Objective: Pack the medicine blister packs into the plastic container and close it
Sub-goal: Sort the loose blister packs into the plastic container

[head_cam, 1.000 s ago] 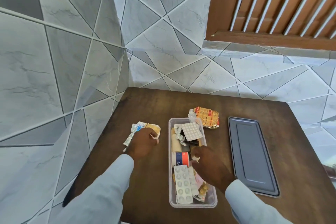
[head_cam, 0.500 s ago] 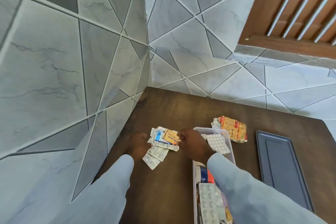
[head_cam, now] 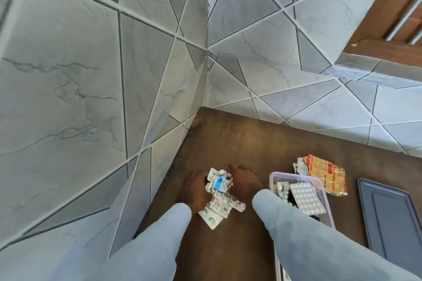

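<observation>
Two hands flank a crumpled pile of blister packs on the bench: the left hand and right hand touch its sides, their grip unclear through blur. To the right stands the open plastic container, with orange packs behind it and the grey lid farther right.

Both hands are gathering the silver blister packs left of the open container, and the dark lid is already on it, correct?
Not quite. The head view shows the dark lid lying on the table, right of the open container. Both hands, left and right, flank the silver blister packs.
</observation>
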`<action>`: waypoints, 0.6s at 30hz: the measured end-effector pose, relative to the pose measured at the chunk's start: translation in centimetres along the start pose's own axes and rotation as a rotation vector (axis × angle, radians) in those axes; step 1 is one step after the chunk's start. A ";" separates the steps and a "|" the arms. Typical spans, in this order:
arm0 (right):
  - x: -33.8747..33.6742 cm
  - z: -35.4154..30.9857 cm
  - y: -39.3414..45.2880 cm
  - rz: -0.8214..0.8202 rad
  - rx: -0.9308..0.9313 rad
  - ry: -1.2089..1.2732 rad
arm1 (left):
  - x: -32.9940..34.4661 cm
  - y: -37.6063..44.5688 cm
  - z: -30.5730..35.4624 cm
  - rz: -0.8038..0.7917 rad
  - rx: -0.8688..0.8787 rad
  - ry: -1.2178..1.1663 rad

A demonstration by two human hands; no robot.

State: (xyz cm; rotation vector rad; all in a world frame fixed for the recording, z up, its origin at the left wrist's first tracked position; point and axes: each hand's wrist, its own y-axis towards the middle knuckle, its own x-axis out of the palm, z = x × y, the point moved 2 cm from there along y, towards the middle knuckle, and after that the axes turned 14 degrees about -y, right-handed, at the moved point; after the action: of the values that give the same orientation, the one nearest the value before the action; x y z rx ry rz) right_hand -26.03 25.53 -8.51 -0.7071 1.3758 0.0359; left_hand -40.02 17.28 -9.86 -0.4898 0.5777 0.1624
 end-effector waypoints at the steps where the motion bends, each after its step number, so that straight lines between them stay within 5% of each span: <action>1: 0.1 0.0 0.0 -0.007 0.013 0.008 | 0.1 0.0 -0.1 0.009 0.003 0.000; 13: -1.3 0.1 -0.9 0.032 0.011 0.318 | 0.1 0.3 0.5 0.032 -0.006 -0.181; 18: -2.8 2.0 -2.8 0.089 0.106 0.865 | -0.7 -1.2 2.5 0.147 -0.004 -0.492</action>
State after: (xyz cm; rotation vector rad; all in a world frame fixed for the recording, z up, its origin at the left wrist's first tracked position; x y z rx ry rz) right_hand -23.71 25.32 -4.77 -0.5870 2.2152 -0.3036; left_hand -39.10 17.47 -7.21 -0.3912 0.1307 0.4109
